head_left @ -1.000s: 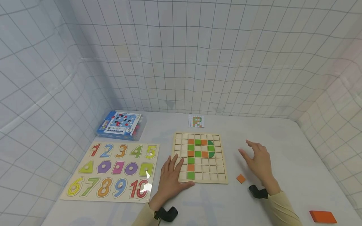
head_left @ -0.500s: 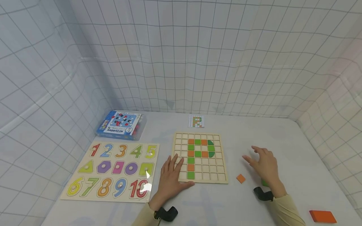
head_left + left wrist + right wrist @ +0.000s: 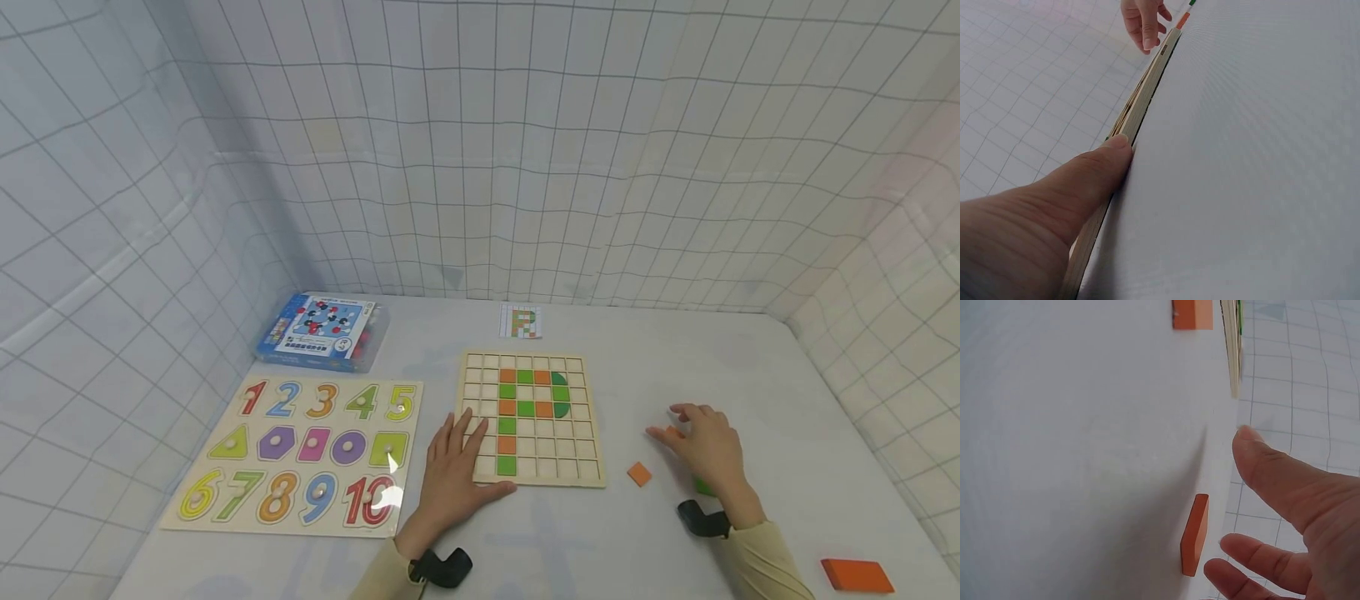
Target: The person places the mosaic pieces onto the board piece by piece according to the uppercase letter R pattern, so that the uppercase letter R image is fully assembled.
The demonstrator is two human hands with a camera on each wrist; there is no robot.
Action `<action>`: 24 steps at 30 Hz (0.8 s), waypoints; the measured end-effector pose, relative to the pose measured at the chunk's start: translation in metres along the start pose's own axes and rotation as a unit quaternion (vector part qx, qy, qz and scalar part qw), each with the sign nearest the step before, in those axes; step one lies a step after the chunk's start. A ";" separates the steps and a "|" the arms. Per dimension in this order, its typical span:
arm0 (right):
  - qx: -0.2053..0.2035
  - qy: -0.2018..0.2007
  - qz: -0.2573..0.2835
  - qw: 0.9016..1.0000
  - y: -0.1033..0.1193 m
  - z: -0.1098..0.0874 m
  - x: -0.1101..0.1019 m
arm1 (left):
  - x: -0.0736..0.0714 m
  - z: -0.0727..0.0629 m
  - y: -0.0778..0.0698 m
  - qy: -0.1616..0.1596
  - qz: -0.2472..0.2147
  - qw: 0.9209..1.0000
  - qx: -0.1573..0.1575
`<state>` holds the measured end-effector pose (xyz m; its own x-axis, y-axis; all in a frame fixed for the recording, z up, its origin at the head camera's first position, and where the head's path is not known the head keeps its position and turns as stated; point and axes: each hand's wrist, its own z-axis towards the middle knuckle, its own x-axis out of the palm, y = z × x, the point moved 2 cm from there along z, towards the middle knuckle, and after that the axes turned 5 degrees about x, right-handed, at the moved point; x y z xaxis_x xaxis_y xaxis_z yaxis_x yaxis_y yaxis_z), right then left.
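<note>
My left hand rests with spread fingers on the lower left corner of a wooden grid board. Green and orange tiles set in the board form a P-like shape. In the left wrist view, the thumb lies along the board's edge. My right hand hovers over the table right of the board, thumb and fingers apart, holding nothing. An orange tile lies just below its fingers in the right wrist view. Another orange tile lies between hand and board, and a green piece is partly hidden beneath the wrist.
A number-and-shape puzzle board lies at the left, with a blue-labelled plastic box behind it. Behind the grid board is a small pattern card. An orange block sits at the front right. Grid-patterned cloth walls surround the table.
My right hand has moved right and nearer to me, lowering toward the table. A green piece under the wrist and an orange tile by the fingers have come into view. The left hand stays put.
</note>
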<state>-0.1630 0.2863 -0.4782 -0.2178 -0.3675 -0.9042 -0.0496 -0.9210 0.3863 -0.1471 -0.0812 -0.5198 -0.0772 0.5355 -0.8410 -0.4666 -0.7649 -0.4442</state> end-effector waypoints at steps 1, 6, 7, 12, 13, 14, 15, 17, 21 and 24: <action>0.002 0.001 -0.001 1.000 -0.001 0.000 0.000 | 0.000 0.000 0.000 -0.001 0.001 1.000 0.001; 0.008 0.015 -0.003 1.000 -0.004 -0.001 0.000 | 0.000 -0.001 0.000 -0.014 0.002 1.000 0.010; 0.008 0.018 -0.003 1.000 -0.005 -0.002 0.000 | 0.000 -0.001 0.000 -0.016 0.002 1.000 0.011; 0.011 0.031 -0.004 0.999 -0.006 -0.003 -0.002 | 0.001 0.000 0.000 -0.023 0.004 1.000 0.014; 0.012 0.032 -0.005 0.999 -0.006 -0.003 -0.002 | 0.001 0.000 0.000 -0.023 0.004 1.000 0.014; 0.014 0.034 -0.005 0.999 -0.006 -0.003 -0.002 | 0.001 0.000 0.000 -0.022 0.004 1.000 0.013; 0.016 0.036 -0.005 0.999 -0.006 -0.003 -0.003 | 0.001 0.000 0.000 -0.019 0.004 1.000 0.011; 0.020 0.039 -0.002 0.999 -0.006 -0.004 -0.004 | 0.001 0.000 0.000 -0.011 0.003 1.000 0.006; 0.028 0.047 0.008 0.998 -0.007 -0.003 -0.005 | 0.001 0.000 0.000 0.003 0.003 1.000 -0.003; 0.036 0.059 0.023 0.997 -0.008 -0.002 -0.006 | 0.000 0.000 0.000 0.009 0.004 1.000 -0.008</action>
<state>-0.1593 0.2952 -0.4764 -0.1048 -0.4256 -0.8988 -0.1132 -0.8928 0.4360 -0.1475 -0.0810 -0.5200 -0.0642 0.5230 -0.8499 -0.4527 -0.7743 -0.4423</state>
